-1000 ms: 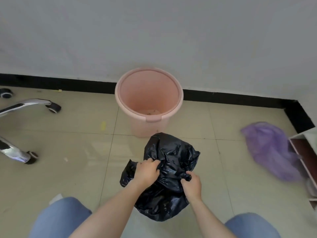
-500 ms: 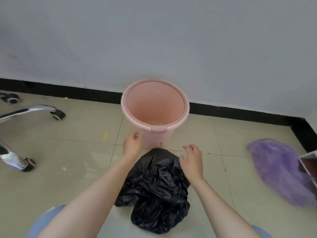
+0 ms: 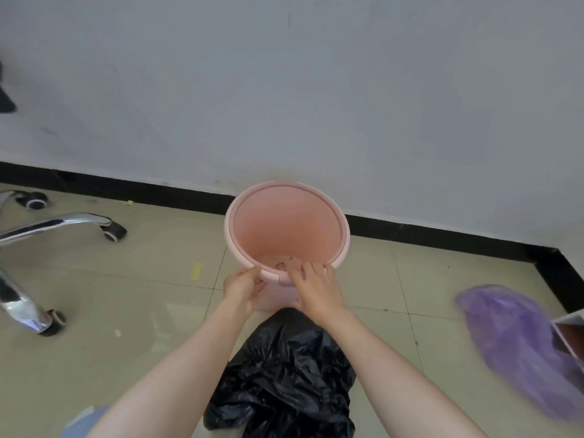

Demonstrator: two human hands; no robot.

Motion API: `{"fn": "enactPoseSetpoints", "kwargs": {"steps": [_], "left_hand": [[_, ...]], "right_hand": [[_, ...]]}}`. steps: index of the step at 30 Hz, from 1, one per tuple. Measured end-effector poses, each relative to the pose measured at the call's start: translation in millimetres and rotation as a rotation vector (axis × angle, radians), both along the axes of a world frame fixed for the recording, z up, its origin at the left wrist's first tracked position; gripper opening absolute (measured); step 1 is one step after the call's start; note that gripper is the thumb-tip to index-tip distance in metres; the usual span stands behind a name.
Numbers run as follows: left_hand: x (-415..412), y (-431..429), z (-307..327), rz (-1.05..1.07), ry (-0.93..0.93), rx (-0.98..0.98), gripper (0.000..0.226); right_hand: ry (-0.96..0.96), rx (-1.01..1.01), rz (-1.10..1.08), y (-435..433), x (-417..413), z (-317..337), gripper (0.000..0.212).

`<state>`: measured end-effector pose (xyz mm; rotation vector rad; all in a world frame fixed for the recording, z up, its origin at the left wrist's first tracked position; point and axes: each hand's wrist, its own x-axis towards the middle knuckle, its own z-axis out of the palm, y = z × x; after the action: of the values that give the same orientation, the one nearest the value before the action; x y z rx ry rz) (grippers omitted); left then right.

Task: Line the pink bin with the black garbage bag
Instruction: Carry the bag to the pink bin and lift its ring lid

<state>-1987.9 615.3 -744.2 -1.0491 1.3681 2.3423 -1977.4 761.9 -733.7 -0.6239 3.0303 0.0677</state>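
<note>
head view: the pink bin (image 3: 286, 227) stood upright on the tiled floor (image 3: 132, 314), close to the black baseboard (image 3: 151, 191) at the foot of the grey-white wall (image 3: 284, 90). its mouth faced the camera and the bare pink inner wall showed down to the bottom, where some small bits lay, too blurred to name.

the left hand (image 3: 244, 289) gripped the near edge of the bin, with the thumb on top of the rim and the fingers curled beneath it. the right hand (image 3: 317, 287) rested on the same near edge just beside the left. its fingers (image 3: 308, 269) were spread and fairly straight, and the tips reached over the rim into the bin.

the black garbage bag (image 3: 284, 377) lay crumpled on the floor outside the bin, on the person's side of it, between the two forearms. its far end came up to the foot of the bin; whether they touched could not be told. both hands were apart from the bag.

to the left, chrome chair legs (image 3: 57, 223) with black casters (image 3: 115, 231) stood on the floor. a small yellow strip (image 3: 196, 270) lay on a tile between them and the bin. to the right, well apart from the bin, a purple bag (image 3: 518, 349) lay blurred on the floor, against the corner of a white-edged piece of furniture (image 3: 570, 324) at the frame's edge.
</note>
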Motion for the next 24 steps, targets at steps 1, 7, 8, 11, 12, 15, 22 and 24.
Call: {"fn": "enactPoseSetpoints", "kwargs": {"steps": [1,7,8,11,12,15,22,24], "left_hand": [[4.5,-0.3,0.2,-0.009,-0.012,-0.004,0.029],[16.5,-3.3,5.2,-0.021,-0.029,-0.037,0.026],[17.2,-3.6,5.2,-0.026,-0.027,-0.038,0.023],[20.4,-2.9,4.4,-0.063,-0.025,-0.023,0.007],[21.4,-2.5,3.5,-0.070,-0.025,-0.021,0.007],[21.7,-4.6,1.8,-0.072,-0.013,-0.011,0.013],[20.7,-7.1,-0.1,-0.073,-0.002,0.002,0.011],[19.6,-9.0,1.1,-0.104,0.002,-0.034,0.010]], "right_hand": [[0.024,0.060,0.018,-0.5,4.8,2.1,0.063],[0.053,0.198,0.033,-11.2,12.2,19.2,0.039],[0.006,0.145,0.043,-11.4,10.0,20.7,0.036],[-0.084,0.135,0.081,-5.6,2.8,17.7,0.038],[-0.092,0.124,0.090,-4.6,1.9,19.5,0.039],[-0.181,0.100,0.098,-1.6,-4.0,30.4,0.036],[-0.270,-0.037,0.094,9.0,-35.0,110.2,0.027],[-0.227,-0.004,0.113,9.2,-41.0,128.9,0.033]]}}
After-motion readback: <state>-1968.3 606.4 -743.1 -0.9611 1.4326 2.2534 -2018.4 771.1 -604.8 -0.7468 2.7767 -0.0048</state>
